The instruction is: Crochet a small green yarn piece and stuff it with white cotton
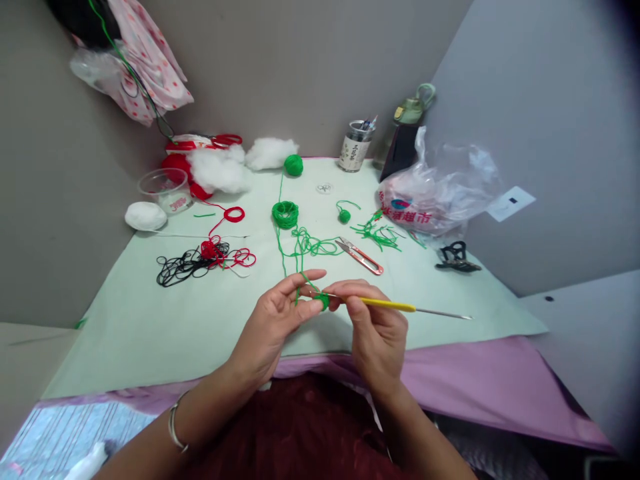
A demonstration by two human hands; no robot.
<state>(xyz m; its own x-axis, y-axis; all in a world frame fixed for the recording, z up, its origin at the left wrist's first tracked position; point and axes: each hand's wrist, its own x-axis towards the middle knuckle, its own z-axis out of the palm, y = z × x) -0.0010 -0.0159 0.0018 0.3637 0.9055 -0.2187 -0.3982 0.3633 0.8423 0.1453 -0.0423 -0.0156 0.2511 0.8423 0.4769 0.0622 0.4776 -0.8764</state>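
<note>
My left hand (280, 313) pinches a small green crocheted piece (324, 302) between thumb and fingers, with green yarn running over its raised index finger. My right hand (377, 327) is closed on a crochet hook (387, 304) with a yellow handle. The hook's thin left end is at the green piece; its other metal end points right. Strands of yarn lead from my left hand up to loose green loops (317, 243) and a green coil (285, 215) on the table. Orange-handled thread snips (360, 257) lie just beyond my right hand.
Black yarn (183, 267) and a red yarn ring (234, 214) lie at left, near a clear plastic tub (173, 193) and white stuffing (220, 170). Green scraps (380, 235), a plastic bag (435, 193) and a black claw clip (457, 259) are at right. A pen jar (355, 148) stands behind.
</note>
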